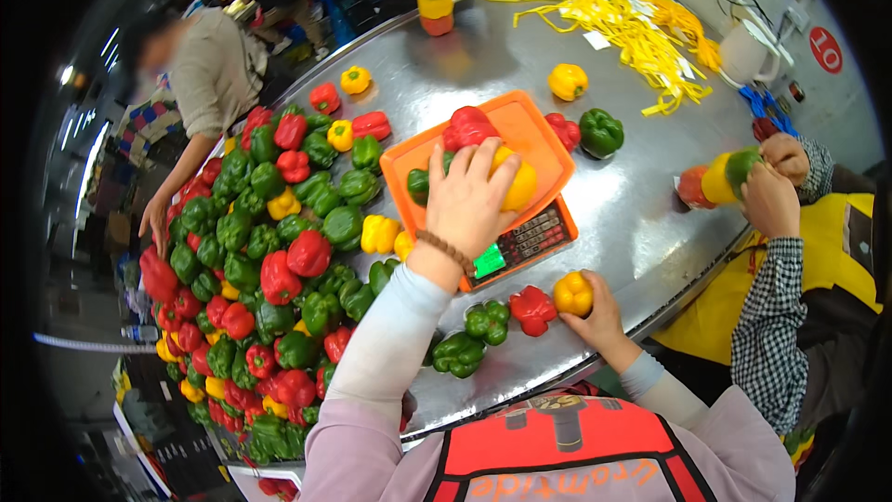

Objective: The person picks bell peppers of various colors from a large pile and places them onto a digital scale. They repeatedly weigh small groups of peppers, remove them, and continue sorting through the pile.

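Note:
On an orange digital scale (pixel 573 223), the orange weighing tray (pixel 550 153) bears a red bell pepper (pixel 468 127), a yellow bell pepper (pixel 521 185) and a green bell pepper (pixel 418 186). My left hand (pixel 465 188) reaches over them, its thumb and index finger against the yellow one; the palm hides part of the peppers. At the near table edge my right hand (pixel 598 314) grips another yellow bell pepper (pixel 573 293). Just left of it sit a red bell pepper (pixel 534 311) and two green bell peppers (pixel 487 323).
A large heap of mixed bell peppers (pixel 265 244) covers the steel table's left side, with a person's hand (pixel 157 219) at it. Workers at right and back handle three-pepper packs (pixel 714 180). Yellow straps (pixel 627 28) and a kettle (pixel 749 52) stand far right.

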Demonstrator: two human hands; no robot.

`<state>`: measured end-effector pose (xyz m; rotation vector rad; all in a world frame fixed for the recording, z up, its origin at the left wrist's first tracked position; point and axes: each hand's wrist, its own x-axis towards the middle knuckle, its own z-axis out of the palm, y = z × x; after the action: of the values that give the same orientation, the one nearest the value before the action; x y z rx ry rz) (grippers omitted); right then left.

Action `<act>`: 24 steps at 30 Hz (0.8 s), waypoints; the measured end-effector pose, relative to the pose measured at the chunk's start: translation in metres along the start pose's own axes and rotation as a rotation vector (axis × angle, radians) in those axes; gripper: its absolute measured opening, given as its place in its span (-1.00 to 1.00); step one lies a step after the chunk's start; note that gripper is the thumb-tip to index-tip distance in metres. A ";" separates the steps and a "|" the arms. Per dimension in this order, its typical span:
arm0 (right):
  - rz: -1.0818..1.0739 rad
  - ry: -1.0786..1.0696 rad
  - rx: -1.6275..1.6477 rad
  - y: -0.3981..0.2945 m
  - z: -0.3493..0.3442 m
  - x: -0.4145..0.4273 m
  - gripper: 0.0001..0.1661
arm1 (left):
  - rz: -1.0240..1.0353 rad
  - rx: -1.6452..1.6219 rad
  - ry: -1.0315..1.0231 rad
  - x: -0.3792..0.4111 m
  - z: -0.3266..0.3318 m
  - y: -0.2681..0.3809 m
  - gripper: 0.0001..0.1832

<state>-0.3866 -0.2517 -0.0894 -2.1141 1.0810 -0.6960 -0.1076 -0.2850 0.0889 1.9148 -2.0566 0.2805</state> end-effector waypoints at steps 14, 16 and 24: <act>0.116 0.149 0.396 0.011 -0.055 0.033 -0.18 | -0.534 -0.784 0.512 -0.099 -0.033 -0.127 -0.39; 0.143 0.247 0.494 0.016 -0.049 0.050 -0.28 | -0.598 -0.745 0.388 -0.131 -0.024 -0.133 -0.39; 0.197 0.357 0.698 -0.015 -0.031 0.122 -0.44 | -0.645 -0.676 0.179 -0.156 0.003 -0.126 -0.21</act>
<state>-0.3370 -0.3573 -0.0387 -1.3020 1.0117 -1.1782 0.0254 -0.1514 0.0216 1.8755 -1.1112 -0.3415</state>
